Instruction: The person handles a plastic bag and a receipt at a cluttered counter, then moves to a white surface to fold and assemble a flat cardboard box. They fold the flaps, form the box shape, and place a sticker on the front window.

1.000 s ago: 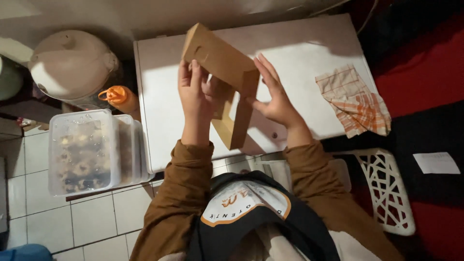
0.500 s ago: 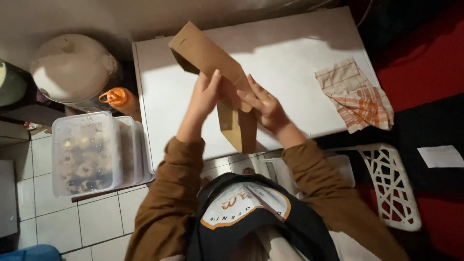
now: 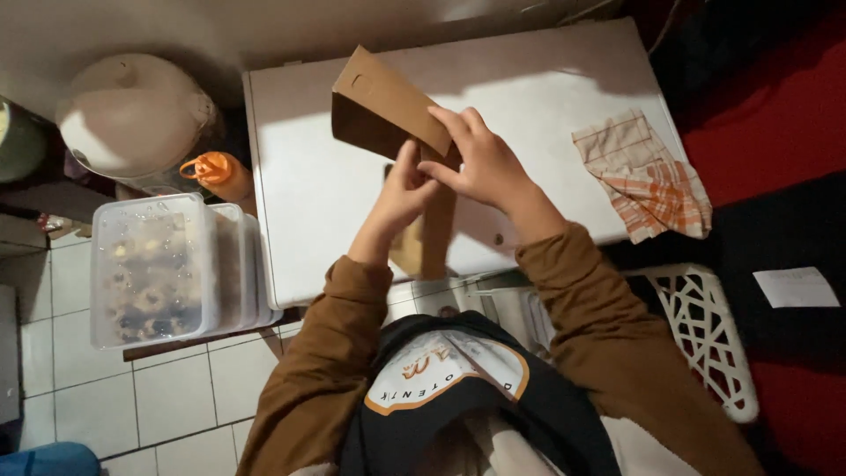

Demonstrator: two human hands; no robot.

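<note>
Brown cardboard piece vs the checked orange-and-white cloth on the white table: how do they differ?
The brown cardboard piece is stiff, plain and folded at an angle; the checked orange-and-white cloth is limp, patterned and crumpled. The cardboard is held above the white table by the left hand and right hand; the cloth lies untouched near the table's right edge. Both sit over the same table.

brown cardboard box (image 3: 388, 110), orange-checked cloth (image 3: 648, 181)

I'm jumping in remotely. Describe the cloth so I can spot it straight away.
Start at the white table under both hands. The cloth lies crumpled at its right edge, clear of the right hand and the cardboard box. It is the only fabric on the table, pale with orange checks.
</note>
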